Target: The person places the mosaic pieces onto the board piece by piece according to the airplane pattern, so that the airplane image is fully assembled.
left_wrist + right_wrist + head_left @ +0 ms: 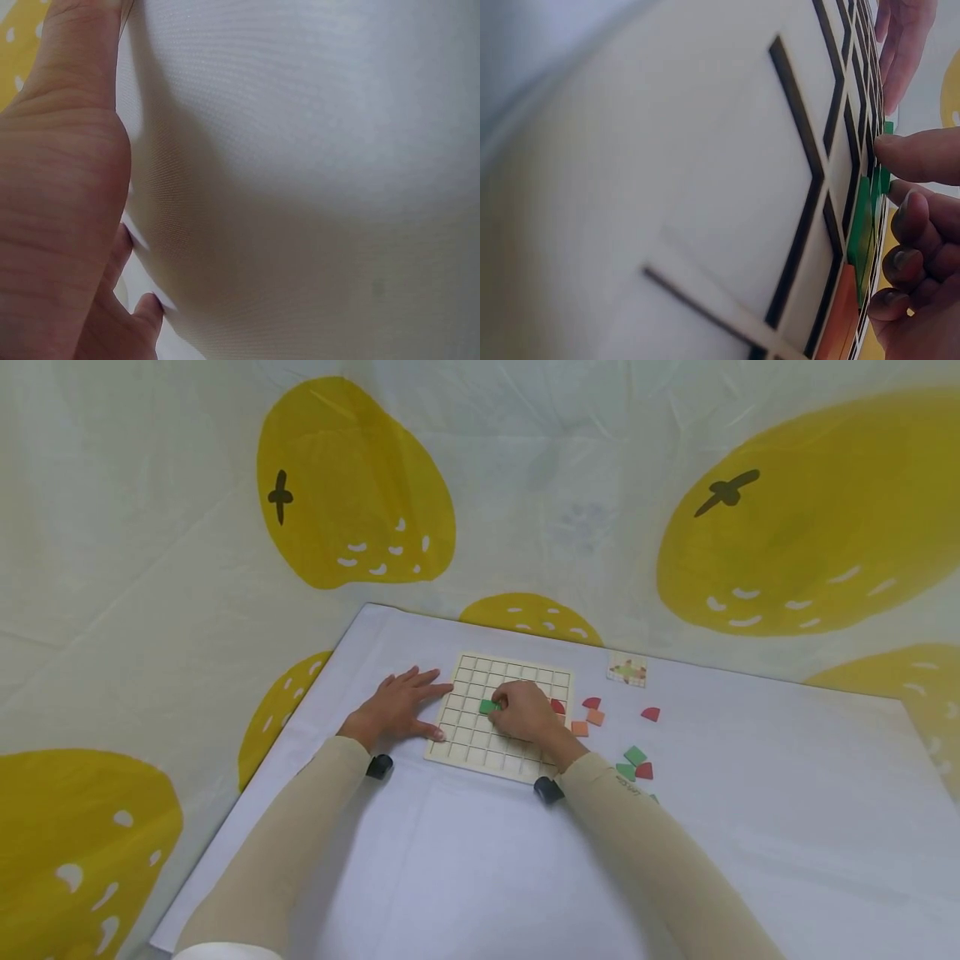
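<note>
A pale square board (468, 754) with a dark grid lies on the white table. My left hand (396, 708) rests at its left side with fingers spread, thumb and a fingertip on the edge. Over the middle of the board, my right hand (525, 714) pinches a small green piece between thumb and finger. A green square tile (486, 707) shows at those fingertips. In the right wrist view, another green piece (859, 225) and an orange tile (841, 311) lie on the grid below the curled fingers. A red quarter-round piece (557, 706) lies near the right edge, partly behind my hand.
Right of the board lie orange squares (596, 717), red quarter-rounds (650, 714) and green pieces (634, 756), some partly behind my right sleeve. A patterned card (627, 669) lies at the table's back edge. A curtain with yellow fruit prints (525, 485) hangs behind the table.
</note>
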Tool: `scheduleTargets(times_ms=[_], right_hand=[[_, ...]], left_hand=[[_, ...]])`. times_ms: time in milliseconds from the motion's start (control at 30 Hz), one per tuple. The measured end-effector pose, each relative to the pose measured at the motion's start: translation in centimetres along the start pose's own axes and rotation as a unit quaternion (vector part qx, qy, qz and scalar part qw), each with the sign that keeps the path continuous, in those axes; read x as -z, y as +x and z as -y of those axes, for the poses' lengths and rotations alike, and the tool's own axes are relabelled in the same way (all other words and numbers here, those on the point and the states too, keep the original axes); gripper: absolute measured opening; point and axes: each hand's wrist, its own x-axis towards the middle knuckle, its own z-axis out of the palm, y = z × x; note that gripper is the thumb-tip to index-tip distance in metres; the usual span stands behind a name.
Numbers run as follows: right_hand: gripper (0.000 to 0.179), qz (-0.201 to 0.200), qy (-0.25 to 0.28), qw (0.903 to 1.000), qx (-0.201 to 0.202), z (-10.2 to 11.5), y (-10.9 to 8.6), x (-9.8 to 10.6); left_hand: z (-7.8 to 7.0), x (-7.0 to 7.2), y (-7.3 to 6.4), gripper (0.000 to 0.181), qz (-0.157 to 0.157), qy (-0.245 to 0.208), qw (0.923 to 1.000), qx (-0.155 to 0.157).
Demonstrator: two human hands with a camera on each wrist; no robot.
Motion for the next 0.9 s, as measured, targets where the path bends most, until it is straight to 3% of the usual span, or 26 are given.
scheduleTargets(times_ms=[733,900], right_hand=[[0.023,0.001,0.003,1.0,-0.004,0.13,0.09,-0.2],[0.029,-0.004,0.005,1.0,0.001,0.0,0.08,-0.31]], left_hand=[[0.13,-0.04,0.02,0.1,0.001,-0.014,0.9999,-0.002],[0.09,-0.04,-0.01,0.1,0.001,-0.011,0.9999,-0.001]])
